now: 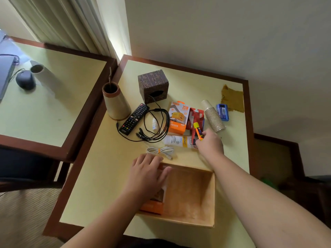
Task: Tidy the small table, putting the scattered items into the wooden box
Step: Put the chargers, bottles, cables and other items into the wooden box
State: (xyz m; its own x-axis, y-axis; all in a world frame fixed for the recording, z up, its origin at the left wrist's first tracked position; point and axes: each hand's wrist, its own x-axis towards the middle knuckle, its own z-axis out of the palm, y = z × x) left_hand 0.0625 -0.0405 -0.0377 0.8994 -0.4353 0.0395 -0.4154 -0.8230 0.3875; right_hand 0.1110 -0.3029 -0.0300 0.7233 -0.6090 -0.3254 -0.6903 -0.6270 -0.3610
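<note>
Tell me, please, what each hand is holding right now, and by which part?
The right hand grips the yellow-and-orange marker by its lower end. The left hand holds nothing, resting on the wooden box rim.

A plain cream wall (232, 33) stood behind the surface (93, 185); pale curtains (71, 24) let in daylight at the left, above a second table (62, 97).
</note>
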